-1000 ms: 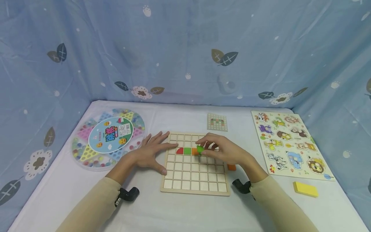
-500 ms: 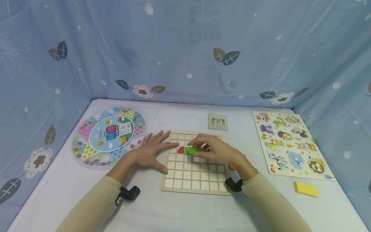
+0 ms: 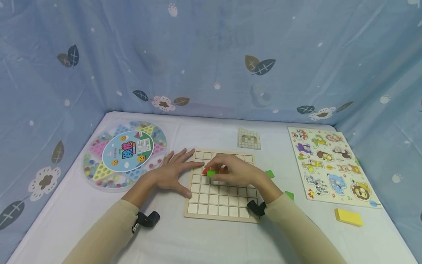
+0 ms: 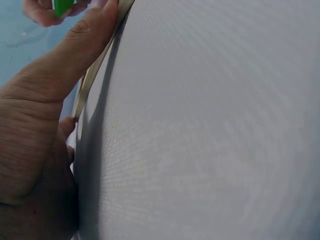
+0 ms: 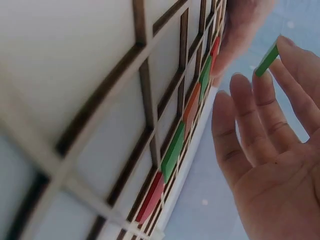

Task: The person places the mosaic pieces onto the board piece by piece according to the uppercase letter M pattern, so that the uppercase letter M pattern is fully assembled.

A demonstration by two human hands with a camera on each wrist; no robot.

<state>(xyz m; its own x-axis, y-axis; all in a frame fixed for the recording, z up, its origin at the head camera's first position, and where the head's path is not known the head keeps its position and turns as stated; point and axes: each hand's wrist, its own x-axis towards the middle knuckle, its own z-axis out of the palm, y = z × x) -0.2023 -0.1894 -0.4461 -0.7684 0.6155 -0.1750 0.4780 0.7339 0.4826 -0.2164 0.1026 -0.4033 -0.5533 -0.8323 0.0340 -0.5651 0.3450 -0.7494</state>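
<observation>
in the head view the right hand (image 3: 235, 170) hides most of the row of coloured pieces (image 5: 191, 109), which the right wrist view shows as red, green, orange, green, red on the wooden grid board (image 3: 207, 211). that hand's thumb and finger pinch a green piece (image 3: 211, 173) above the board, cut off by the top edge in the left wrist view; the left hand (image 3: 169, 174), fingers spread and grasping nothing, touches the board's left rim.
</observation>
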